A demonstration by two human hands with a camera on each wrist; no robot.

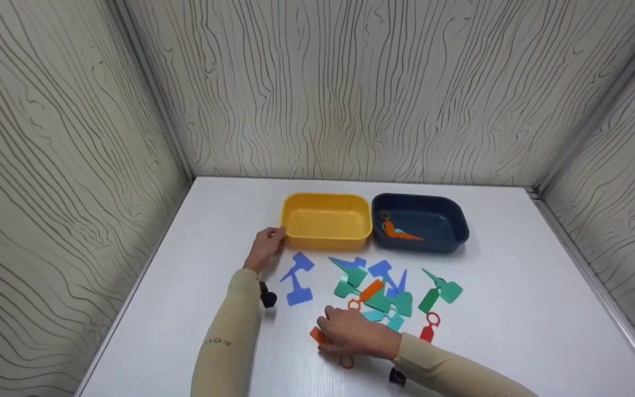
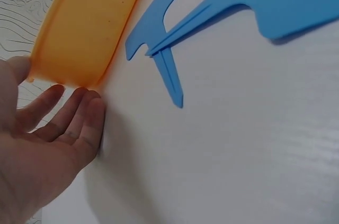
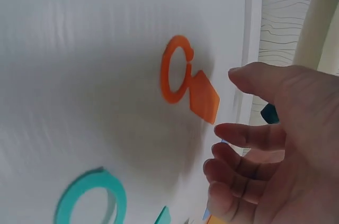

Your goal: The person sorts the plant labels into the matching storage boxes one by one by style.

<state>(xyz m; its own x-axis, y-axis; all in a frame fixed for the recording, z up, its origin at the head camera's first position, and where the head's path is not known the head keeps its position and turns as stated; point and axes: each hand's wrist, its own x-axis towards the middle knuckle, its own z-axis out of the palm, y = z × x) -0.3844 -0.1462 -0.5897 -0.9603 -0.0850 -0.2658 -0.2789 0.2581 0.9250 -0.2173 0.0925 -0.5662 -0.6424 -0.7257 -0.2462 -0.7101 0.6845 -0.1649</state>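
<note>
My left hand [image 1: 265, 247] is at the left end of the yellow bin [image 1: 326, 242]. Its thumb is at the bin's rim in the left wrist view, with the fingertips right at the end wall. Near that hand lie blue T-shaped plant labels [image 2: 169, 28]. My right hand [image 1: 355, 333] is low over an orange ring tag [image 3: 204, 97], partly hidden by it in the head view. In the right wrist view, thumb and fingers stand apart around the tag's end with nothing pinched between them.
A dark blue bin [image 1: 422, 246] beside the yellow one holds orange tags [image 1: 403, 235] and a light blue piece. Green labels [image 1: 400, 302], another orange tag [image 1: 372, 289], turquoise tags [image 1: 372, 315] and a red tag [image 1: 427, 333] lie scattered. Patterned panels [image 1: 350, 99] enclose the table.
</note>
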